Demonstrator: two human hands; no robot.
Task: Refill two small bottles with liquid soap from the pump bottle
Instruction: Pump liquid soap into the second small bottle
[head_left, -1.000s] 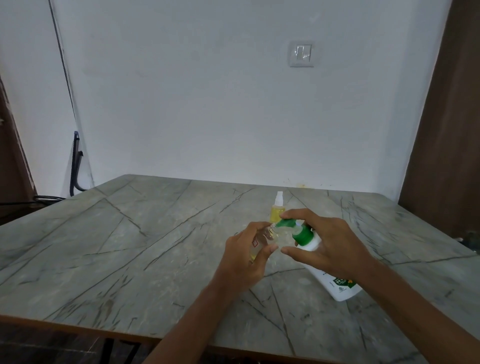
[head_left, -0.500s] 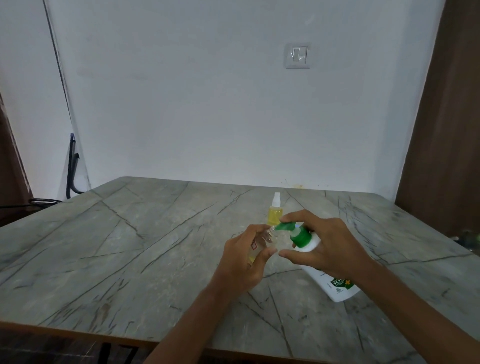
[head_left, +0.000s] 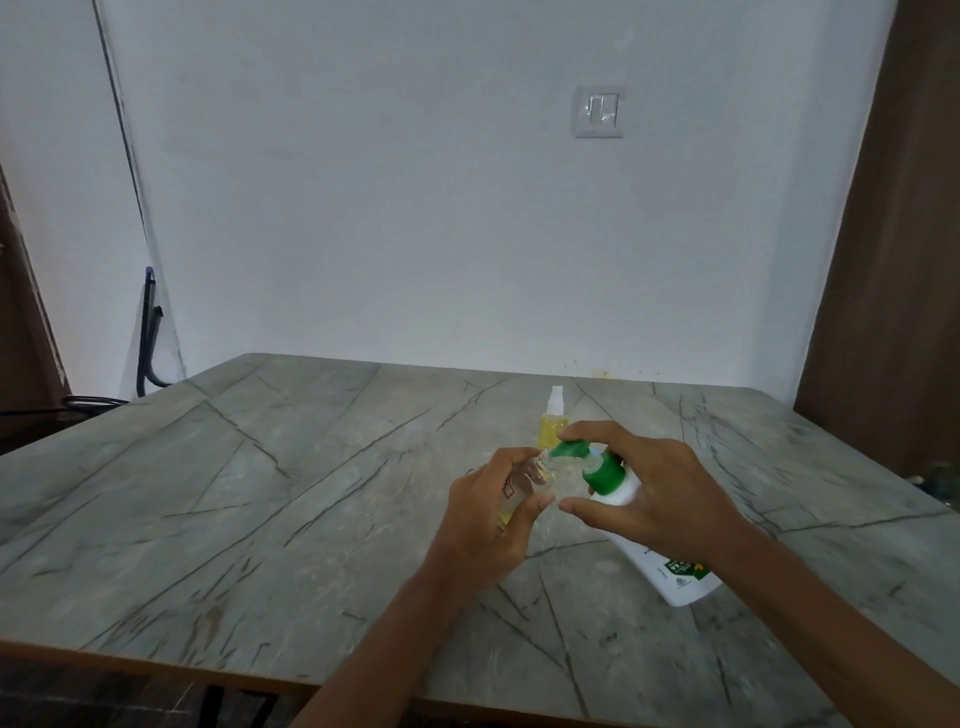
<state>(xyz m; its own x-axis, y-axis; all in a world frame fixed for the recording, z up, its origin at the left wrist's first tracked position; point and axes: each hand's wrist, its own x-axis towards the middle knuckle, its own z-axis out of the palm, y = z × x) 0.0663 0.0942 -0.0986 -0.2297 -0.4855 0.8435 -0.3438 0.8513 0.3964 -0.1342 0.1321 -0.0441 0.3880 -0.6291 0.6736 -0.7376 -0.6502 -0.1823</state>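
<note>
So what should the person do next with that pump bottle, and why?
Probably press down the green head of the pump bottle with the right hand, whose forefinger lies over it. Its spout meets the open neck of the small clear bottle, held tilted by the left hand, and that bottle looks mostly unfilled, unlike the capped yellow bottle behind.

left hand (head_left: 488, 519), right hand (head_left: 660, 493), pump bottle (head_left: 670, 574) and small bottle (head_left: 537, 473) have barely shifted.

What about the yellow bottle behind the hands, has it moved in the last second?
No. The yellow bottle stands at the same spot on the table, below the wall switch; both shift slightly together, so only the camera moved.
</note>
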